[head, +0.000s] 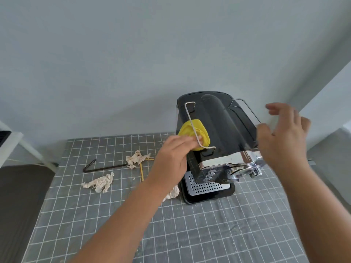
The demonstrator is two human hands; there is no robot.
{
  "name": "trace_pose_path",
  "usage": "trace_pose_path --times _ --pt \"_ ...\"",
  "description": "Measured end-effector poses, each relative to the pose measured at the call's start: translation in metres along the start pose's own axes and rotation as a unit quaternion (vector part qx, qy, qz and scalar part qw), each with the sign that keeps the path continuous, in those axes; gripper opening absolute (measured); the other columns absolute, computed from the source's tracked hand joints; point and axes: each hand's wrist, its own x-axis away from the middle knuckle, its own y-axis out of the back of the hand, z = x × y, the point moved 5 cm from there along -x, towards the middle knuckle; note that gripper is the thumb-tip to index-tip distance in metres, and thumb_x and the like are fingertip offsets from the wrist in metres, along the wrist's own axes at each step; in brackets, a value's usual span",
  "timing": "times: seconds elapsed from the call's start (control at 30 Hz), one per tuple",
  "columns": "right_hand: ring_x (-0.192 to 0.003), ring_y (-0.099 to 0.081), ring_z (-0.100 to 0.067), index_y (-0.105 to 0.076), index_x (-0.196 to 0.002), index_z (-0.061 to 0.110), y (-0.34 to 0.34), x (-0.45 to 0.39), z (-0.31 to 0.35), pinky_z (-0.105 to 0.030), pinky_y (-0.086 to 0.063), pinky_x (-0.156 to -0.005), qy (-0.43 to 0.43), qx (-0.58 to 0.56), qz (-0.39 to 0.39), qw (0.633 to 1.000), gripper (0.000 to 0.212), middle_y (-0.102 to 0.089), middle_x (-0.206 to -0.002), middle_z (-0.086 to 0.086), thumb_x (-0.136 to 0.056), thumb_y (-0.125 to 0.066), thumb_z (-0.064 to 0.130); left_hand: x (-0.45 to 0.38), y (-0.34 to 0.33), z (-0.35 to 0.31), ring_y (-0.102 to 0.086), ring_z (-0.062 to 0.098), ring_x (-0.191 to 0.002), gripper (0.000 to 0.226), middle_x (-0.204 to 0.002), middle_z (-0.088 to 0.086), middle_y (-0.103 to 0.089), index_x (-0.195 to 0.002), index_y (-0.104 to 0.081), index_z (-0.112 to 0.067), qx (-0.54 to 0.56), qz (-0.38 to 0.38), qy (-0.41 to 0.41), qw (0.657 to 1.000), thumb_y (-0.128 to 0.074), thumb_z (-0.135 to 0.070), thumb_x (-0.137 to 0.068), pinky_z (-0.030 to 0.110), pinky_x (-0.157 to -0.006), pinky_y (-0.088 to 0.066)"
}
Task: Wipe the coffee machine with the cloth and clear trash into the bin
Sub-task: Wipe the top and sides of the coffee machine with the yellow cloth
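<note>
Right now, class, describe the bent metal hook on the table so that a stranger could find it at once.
Start at the black coffee machine on the grey grid-patterned table and look to its left, past the crumpled tissues. The hook lies flat there, one end touching the farther tissue. It is the only dark, thin, rigid thing among pale paper wads and yellow sticks.

Left hand (171, 154) has the yellow cloth (191, 134) bunched up against the black coffee machine (214, 130) top, right hand (283, 137) open by its side. Crumpled paper scraps (99, 182) on the gridded table (190, 234).
</note>
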Motion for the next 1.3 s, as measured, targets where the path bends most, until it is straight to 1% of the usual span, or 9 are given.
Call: trace_pose_path --times 0.1,0.2,0.4,0.63,0.83,0.97,1.07,1.17,1.3 --pt "-0.13 -0.028 -0.033 -0.047 -0.133 0.024 -0.012 -0.021 -0.04 -0.041 -0.022 -0.109 -0.12 0.04 0.128 0.984 0.042 -0.048 -0.136 -0.011 -0.091 -0.045 0.026 0.011 0.0 -0.009 -0.059 0.02 -0.107 0.037 -0.115 0.001 -0.07 -0.112 -0.071 -0.01 -0.001 -0.001 0.005 1.0 -0.041 -0.006 -0.09 0.029 -0.098 -0.046" --pt "-0.135 -0.023 -0.032 -0.043 -0.139 0.024 -0.03 -0.022 -0.042 -0.041 -0.02 -0.111 -0.132 -0.004 0.186 0.974 0.045 -0.044 -0.143 -0.007 -0.095 -0.043 0.03 0.003 0.0 -0.01 -0.06 0.022 -0.106 0.039 -0.116 0.0 -0.07 -0.113 -0.07 -0.01 -0.029 -0.004 0.004 1.0 -0.04 -0.004 -0.089 0.031 -0.097 -0.047" --pt "-0.128 -0.038 -0.031 -0.041 -0.142 0.015 -0.042 -0.016 -0.041 -0.037 -0.029 -0.106 -0.08 -0.043 0.149 0.985 0.045 -0.058 -0.134 -0.003 -0.097 -0.036 0.014 -0.027 -0.005 0.01 -0.063 0.028 -0.101 0.049 -0.125 0.002 -0.066 -0.118 -0.067 -0.011 -0.087 0.001 0.05 0.995 -0.057 0.018 -0.079 0.034 -0.095 -0.047" --pt "-0.098 -0.052 -0.007 -0.05 -0.137 0.026 -0.035 -0.018 -0.059 -0.021 -0.036 -0.088 -0.112 -0.168 0.153 0.967 0.04 -0.062 -0.129 0.008 -0.1 -0.039 0.017 -0.062 -0.015 0.036 -0.06 0.036 -0.105 0.058 -0.131 0.003 -0.062 -0.127 -0.062 -0.017 -0.124 0.016 0.133 0.983 -0.045 0.015 -0.081 0.047 -0.095 -0.049" --pt "-0.084 -0.056 0.002 -0.049 -0.139 0.028 -0.044 -0.015 -0.068 -0.01 -0.037 -0.078 -0.131 -0.253 0.156 0.946 0.041 -0.059 -0.132 0.011 -0.1 -0.038 0.019 -0.043 -0.006 0.007 -0.058 0.028 -0.121 0.043 -0.132 0.004 -0.06 -0.124 -0.064 -0.012 -0.116 0.005 0.207 0.972 -0.049 0.009 -0.09 0.033 -0.11 -0.037" --pt "-0.068 -0.055 0.004 -0.047 -0.14 0.024 -0.044 -0.016 -0.07 0.005 -0.038 -0.055 -0.135 -0.276 0.155 0.939 0.041 -0.058 -0.131 0.009 -0.101 -0.037 0.017 -0.015 0.01 -0.042 -0.059 0.014 -0.117 0.041 -0.131 -0.002 -0.061 -0.125 -0.063 -0.018 -0.109 0.008 0.247 0.963 -0.048 0.004 -0.094 0.025 -0.108 -0.037" --pt "-0.077 -0.059 -0.014 -0.046 -0.141 0.022 -0.042 -0.016 -0.071 0.004 -0.036 -0.046 -0.132 -0.296 0.16 0.933 0.041 -0.06 -0.114 0.009 -0.102 -0.035 0.015 0.003 0.036 -0.049 -0.062 0.016 -0.108 0.039 -0.122 -0.002 -0.065 -0.123 -0.064 -0.022 -0.152 0.008 0.338 0.929 -0.047 -0.001 -0.095 0.029 -0.1 -0.044" --pt "-0.071 -0.054 -0.002 -0.045 -0.141 0.023 -0.044 -0.016 -0.074 0.001 -0.037 -0.043 -0.118 -0.308 0.169 0.929 0.042 -0.056 -0.109 0.009 -0.101 -0.035 0.016 0.001 0.071 -0.046 -0.062 0.027 -0.107 0.037 -0.116 0.008 -0.069 -0.119 -0.067 -0.02 -0.146 -0.065 0.41 0.898 -0.047 -0.002 -0.094 0.032 -0.092 -0.044" --pt "-0.073 -0.054 -0.001 -0.044 -0.141 0.022 -0.045 -0.018 -0.076 -0.001 -0.037 -0.041 -0.112 -0.324 0.177 0.923 0.042 -0.053 -0.122 0.004 -0.101 -0.034 0.015 -0.046 0.058 -0.095 -0.058 0.025 -0.114 0.046 -0.126 0.006 -0.064 -0.127 -0.062 -0.019 -0.192 -0.097 0.307 0.927 -0.047 0.005 -0.091 0.029 -0.1 -0.039"
